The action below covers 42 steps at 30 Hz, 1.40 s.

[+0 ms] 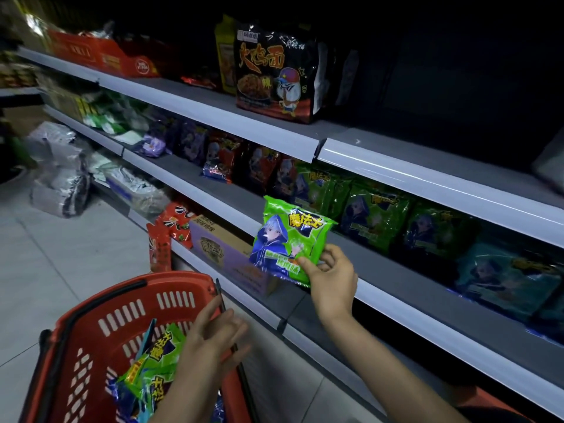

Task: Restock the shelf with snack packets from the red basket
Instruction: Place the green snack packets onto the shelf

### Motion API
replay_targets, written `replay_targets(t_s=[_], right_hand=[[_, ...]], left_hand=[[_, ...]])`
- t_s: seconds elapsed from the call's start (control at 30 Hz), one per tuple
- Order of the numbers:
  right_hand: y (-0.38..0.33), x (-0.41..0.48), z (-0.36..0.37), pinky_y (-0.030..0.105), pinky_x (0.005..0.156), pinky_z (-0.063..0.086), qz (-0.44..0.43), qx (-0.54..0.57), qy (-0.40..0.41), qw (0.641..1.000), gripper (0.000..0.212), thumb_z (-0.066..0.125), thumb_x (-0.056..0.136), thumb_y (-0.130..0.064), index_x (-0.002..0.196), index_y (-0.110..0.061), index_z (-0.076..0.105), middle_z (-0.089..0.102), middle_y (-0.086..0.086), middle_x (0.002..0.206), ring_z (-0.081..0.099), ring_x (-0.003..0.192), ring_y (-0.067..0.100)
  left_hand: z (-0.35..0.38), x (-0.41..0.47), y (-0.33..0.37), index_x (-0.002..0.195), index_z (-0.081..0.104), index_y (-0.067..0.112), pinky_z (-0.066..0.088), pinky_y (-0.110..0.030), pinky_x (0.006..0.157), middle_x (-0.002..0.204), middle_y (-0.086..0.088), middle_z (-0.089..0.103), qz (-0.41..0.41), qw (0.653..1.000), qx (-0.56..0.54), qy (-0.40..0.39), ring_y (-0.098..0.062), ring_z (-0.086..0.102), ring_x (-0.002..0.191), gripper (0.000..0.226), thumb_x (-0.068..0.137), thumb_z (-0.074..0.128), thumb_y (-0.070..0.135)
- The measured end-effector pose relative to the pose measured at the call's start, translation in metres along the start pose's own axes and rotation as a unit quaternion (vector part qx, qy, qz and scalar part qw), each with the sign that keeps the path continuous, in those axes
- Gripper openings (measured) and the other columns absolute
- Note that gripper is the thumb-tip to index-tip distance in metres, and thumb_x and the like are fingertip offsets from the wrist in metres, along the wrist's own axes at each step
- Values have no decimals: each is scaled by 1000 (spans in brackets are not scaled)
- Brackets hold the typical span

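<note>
My right hand (331,277) grips a bright green snack packet (290,236) by its lower right corner and holds it upright in front of the middle shelf (396,279). More green packets (372,218) stand in a row on that shelf, just behind and to the right. The red basket (122,315) sits at the lower left with several green and blue packets (152,367) inside. My left hand (210,343) hovers over the basket's right side with fingers spread, holding nothing.
A large black noodle bag (274,74) stands on the top shelf. Red and purple packets (219,160) fill the middle shelf's left part, teal packets (512,279) its right. A purple carton (225,254) sits on the lower shelf. Silver bags (61,175) lie on the tiled floor.
</note>
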State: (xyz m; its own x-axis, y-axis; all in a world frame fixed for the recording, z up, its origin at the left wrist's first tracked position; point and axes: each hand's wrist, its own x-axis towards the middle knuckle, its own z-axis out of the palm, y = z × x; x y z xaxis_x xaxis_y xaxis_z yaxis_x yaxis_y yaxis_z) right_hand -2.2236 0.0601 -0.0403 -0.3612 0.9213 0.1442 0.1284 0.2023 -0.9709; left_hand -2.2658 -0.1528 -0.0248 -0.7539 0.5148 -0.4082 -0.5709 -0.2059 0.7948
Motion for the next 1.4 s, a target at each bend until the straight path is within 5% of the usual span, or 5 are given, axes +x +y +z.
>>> replay_targets(t_s=[0.23,0.43,0.53,0.93,1.4], right_hand=[[-9,54,32,38,77,57,-18,-56,76,995,39,91,77,-24,105,-20,65,75,-5,89,63,68,13],[6,88,40,42,79,58,-26,-92,95,991,34,89,80,-23,104,-22,66,70,-11,83,70,78,17],[18,101,43,41,78,57,-33,-94,107,989,29,87,83,-22,103,-22,66,68,-15,80,69,77,17],[40,141,55,31,74,48,-63,-131,126,981,45,80,90,-18,132,-10,66,59,-9,68,59,72,19],[40,108,47,42,83,53,-150,-264,102,947,38,59,101,-13,138,-20,55,57,3,132,66,105,29]], left_hand=[[-6,8,5,132,58,48,48,-35,110,142,18,56,156,950,265,-52,-7,54,134,51,100,64,8],[51,95,12,165,0,40,13,-33,127,172,17,3,369,612,694,-92,-7,10,158,72,106,43,43],[89,154,10,165,-7,35,10,-46,129,175,4,-7,375,541,746,-95,-20,1,162,77,102,37,46],[124,243,-13,162,-14,42,3,-51,129,173,2,-18,364,483,789,-111,-24,-7,161,77,96,18,64],[134,249,-23,164,-15,34,-2,-55,128,175,-1,-10,350,443,818,-108,-28,-8,161,80,89,-5,61]])
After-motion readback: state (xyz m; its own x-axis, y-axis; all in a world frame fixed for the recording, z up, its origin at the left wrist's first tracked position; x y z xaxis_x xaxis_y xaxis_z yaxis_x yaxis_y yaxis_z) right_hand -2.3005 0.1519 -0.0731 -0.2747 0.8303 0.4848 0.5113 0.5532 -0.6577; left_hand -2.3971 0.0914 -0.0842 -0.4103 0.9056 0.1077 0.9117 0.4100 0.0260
